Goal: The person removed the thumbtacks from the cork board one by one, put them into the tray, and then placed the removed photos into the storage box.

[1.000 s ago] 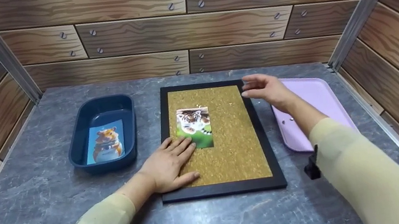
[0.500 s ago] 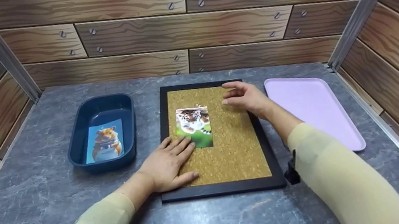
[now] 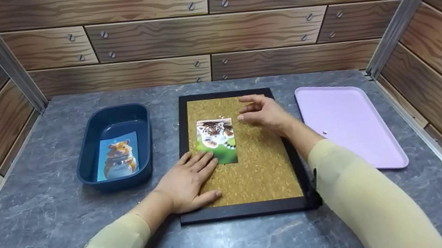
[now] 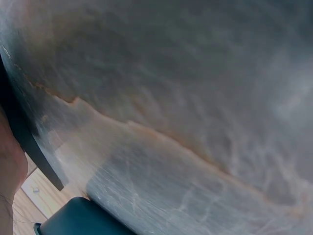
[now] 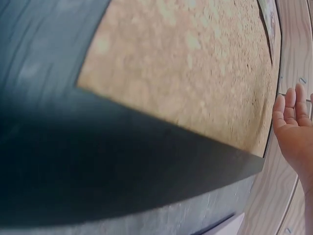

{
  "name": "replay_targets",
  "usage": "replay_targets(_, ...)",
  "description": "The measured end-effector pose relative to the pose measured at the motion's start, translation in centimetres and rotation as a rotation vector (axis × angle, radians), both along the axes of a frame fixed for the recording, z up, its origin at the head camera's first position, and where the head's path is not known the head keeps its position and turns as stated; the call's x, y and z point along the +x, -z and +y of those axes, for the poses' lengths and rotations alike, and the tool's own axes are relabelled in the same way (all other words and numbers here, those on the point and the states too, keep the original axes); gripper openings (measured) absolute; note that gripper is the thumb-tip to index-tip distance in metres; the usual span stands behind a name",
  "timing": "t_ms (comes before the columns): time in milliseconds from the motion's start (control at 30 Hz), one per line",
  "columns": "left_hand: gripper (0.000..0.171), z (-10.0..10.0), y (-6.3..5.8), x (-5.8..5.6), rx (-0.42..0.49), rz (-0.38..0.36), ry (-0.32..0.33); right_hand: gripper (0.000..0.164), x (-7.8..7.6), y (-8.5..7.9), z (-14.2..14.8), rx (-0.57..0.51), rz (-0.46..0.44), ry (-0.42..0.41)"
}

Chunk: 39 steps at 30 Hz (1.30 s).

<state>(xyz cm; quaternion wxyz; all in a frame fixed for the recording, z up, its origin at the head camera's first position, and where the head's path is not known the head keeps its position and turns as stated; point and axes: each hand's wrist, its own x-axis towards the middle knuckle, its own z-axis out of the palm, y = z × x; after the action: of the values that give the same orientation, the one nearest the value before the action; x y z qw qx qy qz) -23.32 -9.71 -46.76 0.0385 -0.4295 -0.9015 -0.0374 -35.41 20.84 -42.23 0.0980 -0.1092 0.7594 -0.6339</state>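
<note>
A photo of a tiger (image 3: 225, 154) lies on a cork board (image 3: 260, 170) with a black frame (image 3: 246, 210). My left hand (image 3: 188, 184) rests flat on the board's lower left, its fingertips on the photo's lower left corner. Just above the photo's top edge is a small shiny thing (image 3: 221, 117), too small to make out clearly. My right hand (image 3: 265, 115) hovers over the upper right of the cork, to the right of the photo. Its fingers are loosely bent, with a gap to the thumb; nothing shows between them. The right wrist view shows those fingers (image 5: 290, 105) apart.
To the left stands a dark blue box (image 3: 146, 147) holding a hamster picture (image 3: 118, 158). On the right lies a lilac tray (image 3: 359, 122) with a small shiny piece (image 3: 325, 132) on it, partly behind my arm. Wood-patterned walls (image 3: 148, 39) enclose the grey marbled table (image 3: 41, 201).
My right hand has moved left from the frame's right edge, near the tray, to over the cork beside the photo. My left hand has stayed in place.
</note>
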Motion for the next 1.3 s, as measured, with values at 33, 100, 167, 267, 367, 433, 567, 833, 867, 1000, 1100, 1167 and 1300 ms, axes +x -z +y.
replay_targets(33,0.091,0.0,0.0,0.0,-0.002,0.001,-0.001,0.065,-0.1,0.1,-0.1,0.0,0.001,-0.001)
replay_targets(100,0.091,0.0,0.0,0.0,-0.001,0.003,0.0,0.066,-0.2,0.2,-0.4,0.001,0.0,0.0)
replay_targets(167,0.091,0.0,0.0,0.0,-0.001,0.001,-0.001,0.067,-0.3,0.3,-0.5,0.017,0.008,0.001)
replay_targets(267,0.091,0.0,0.1,-0.1,-0.001,-0.001,-0.002,0.069,-0.5,0.6,-0.7,0.034,0.011,0.003)
replay_targets(367,0.091,-0.1,0.0,-0.1,-0.005,-0.003,-0.005,0.069,-0.7,0.8,-0.9,0.048,0.015,0.002)
replay_targets(433,0.091,-0.1,0.0,-0.1,-0.006,-0.001,-0.006,0.069,-0.7,1.0,-1.1,0.047,0.014,0.004)
replay_targets(567,0.091,-0.1,-0.1,-0.1,-0.012,-0.002,-0.009,0.068,-0.9,1.2,-1.4,0.062,0.017,0.01)
replay_targets(833,0.092,0.0,0.1,0.0,-0.014,-0.001,-0.006,0.065,-1.2,1.8,-1.8,0.024,0.007,0.011)
replay_targets(867,0.092,0.0,0.1,0.0,-0.014,-0.001,-0.006,0.066,-1.2,1.9,-1.7,0.018,-0.001,0.003)
replay_targets(1000,0.091,0.1,0.1,-0.1,-0.01,0.004,-0.006,0.07,-1.4,2.3,-1.2,-0.002,-0.027,-0.043)
replay_targets(1100,0.091,0.0,0.0,-0.1,-0.007,0.003,-0.005,0.073,-1.6,2.4,-1.0,0.01,-0.03,-0.07)
replay_targets(1167,0.091,0.0,0.0,0.0,-0.007,-0.004,-0.005,0.074,-1.7,2.5,-0.9,0.028,-0.029,-0.084)
replay_targets(1300,0.091,-0.1,0.1,0.0,-0.009,-0.011,-0.01,0.076,-1.7,2.6,-1.0,0.063,-0.016,-0.108)
